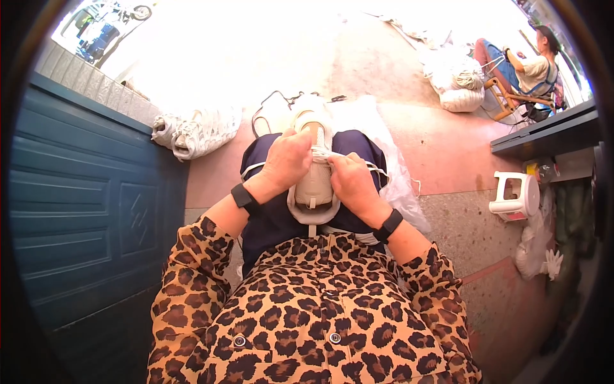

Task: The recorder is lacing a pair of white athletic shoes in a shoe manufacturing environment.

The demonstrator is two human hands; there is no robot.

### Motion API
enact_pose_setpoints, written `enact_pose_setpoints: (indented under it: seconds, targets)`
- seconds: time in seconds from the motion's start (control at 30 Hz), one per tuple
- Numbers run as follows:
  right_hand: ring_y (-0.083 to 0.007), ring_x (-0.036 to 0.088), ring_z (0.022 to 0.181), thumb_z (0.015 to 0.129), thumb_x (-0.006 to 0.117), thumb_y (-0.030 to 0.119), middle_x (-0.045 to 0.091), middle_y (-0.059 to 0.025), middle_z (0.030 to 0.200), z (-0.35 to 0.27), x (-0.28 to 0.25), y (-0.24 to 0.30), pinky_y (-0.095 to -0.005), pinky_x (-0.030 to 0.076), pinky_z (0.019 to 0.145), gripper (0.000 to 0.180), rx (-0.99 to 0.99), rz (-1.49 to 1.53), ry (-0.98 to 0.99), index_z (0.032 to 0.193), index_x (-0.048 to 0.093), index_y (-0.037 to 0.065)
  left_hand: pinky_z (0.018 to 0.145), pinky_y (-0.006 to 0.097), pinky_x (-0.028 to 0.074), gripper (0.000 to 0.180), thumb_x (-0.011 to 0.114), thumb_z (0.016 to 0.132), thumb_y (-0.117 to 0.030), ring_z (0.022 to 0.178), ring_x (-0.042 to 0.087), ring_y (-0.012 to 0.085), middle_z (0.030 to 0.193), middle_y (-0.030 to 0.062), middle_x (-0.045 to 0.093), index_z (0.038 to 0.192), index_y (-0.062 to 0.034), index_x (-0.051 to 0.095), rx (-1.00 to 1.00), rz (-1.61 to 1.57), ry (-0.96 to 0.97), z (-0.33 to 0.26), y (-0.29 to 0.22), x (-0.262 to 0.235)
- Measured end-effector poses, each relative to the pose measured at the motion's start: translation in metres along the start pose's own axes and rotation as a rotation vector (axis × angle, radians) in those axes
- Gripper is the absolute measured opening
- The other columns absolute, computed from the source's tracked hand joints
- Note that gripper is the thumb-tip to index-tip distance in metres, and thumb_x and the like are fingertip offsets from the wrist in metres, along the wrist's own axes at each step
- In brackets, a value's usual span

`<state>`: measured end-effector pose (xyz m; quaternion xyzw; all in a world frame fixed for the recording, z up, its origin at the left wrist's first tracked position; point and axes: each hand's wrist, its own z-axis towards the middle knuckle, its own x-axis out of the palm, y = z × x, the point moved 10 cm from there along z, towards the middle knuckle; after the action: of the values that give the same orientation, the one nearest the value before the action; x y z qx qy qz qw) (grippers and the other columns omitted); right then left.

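A beige shoe (312,182) lies lengthwise across my lap, its open heel end toward me and its far end washed out by bright light. A tan, foot-shaped form fills its opening. White laces (321,153) cross over the middle of the shoe. My left hand (291,157) is closed on the lace at the shoe's left side, thumb and fingers together. From the right, my right hand (352,179) pinches the lace close to the shoe. A loose white strand shows beside each of my knees. Exactly how the lace is threaded is too small to tell.
White shoes or uppers (195,133) are heaped by the blue door (83,205) at left. Clear plastic sheeting (396,173) lies right of my legs. Further right stands a white stool (515,195) near a white glove (551,264). A seated person (537,70) is beside white bundles (462,83).
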<state>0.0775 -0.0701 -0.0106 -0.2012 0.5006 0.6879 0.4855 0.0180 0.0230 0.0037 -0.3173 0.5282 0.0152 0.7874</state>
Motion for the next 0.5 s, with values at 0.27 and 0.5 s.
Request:
enact_pose_setpoints:
  seconds: [0.27,0.5]
  targets:
    - [-0.0208,0.055,0.081,0.07,0.058,0.01,0.058,-0.0068,0.082,0.019,0.018,0.035,-0.0327,0.039,0.071,0.006,-0.32,-0.592,0.391,0.074,0.062,0.01,0.061,0.021,0.042,0.014,0.07,0.076,-0.01,0.067,0.051,0.008,0.076,0.0009,0.057,0.08,-0.003,0.059,-0.573,-0.888,0.363,0.022,0.031,0.033]
    - [-0.0187,0.054,0.085,0.083,0.04,0.001,0.057,-0.008,0.086,0.055,-0.139,0.04,-0.0272,0.042,0.078,0.018,0.09,0.426,0.058,0.091,0.055,0.001,0.052,0.023,0.04,0.016,0.074,0.064,-0.01,0.059,0.051,0.0088,0.065,0.0004,0.058,0.072,-0.0049,0.061,-0.664,-0.729,0.603,0.016,0.027,0.066]
